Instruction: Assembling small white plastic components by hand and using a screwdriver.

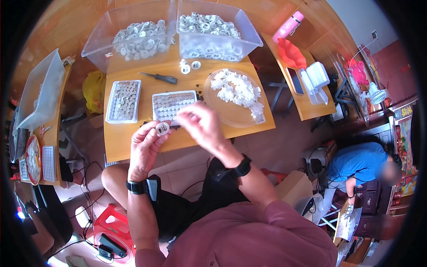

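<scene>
Largest of all, we see the wooden table [129,146], its bare top showing along the near left edge. To the right we see a narrower side table [311,109], and below it in the view a person in a blue shirt [358,162] bending forward. At the far edge of the wooden table we find two clear plastic bins, the left bin [95,48] and the right bin [252,41], each holding a heap of pale ring-shaped parts. Next comes a round clear tray [224,112] at the right, with a loose pile of white pieces [235,89] on it. Two white rectangular trays follow: the left tray [120,120] and the middle tray [155,103], both filled with small round discs. We see the right hand [202,124] over the near right corner of the middle tray, its fingers bent close together and blurred — we cannot tell whether they hold anything. The left hand [145,144] is narrowed to a pinch, thumb against fingers, gripping a round white part [162,129] just in front of the middle tray. Behind that tray lies a screwdriver [166,79]; smallest, we notice dark bits [199,95] scattered beside the tray's right side.
</scene>
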Demonstrator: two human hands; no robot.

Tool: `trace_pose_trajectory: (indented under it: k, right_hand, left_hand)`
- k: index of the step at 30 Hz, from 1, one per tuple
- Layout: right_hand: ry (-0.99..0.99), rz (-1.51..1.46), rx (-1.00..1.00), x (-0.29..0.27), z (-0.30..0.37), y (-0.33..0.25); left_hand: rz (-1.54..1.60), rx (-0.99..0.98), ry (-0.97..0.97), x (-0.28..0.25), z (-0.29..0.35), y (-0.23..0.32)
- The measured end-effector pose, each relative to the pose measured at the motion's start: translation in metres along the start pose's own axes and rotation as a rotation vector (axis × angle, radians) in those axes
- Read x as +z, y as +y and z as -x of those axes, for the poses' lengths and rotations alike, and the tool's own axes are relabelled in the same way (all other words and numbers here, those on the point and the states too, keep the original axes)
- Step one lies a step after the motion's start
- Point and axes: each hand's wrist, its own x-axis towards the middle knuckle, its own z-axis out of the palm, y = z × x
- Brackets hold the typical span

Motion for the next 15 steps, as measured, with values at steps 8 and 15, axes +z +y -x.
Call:
trace_pose_trajectory:
  k: [8,15]
  right_hand:
    - [0.126,0.920,0.081,-0.110,-0.032,0.058]
    - [0.167,0.901,0.074,-0.105,-0.022,0.066]
  left_hand:
    - [0.107,0.053,0.065,0.007,-0.006,0.004]
    - [0.098,0.067,0.068,0.006,-0.004,0.006]
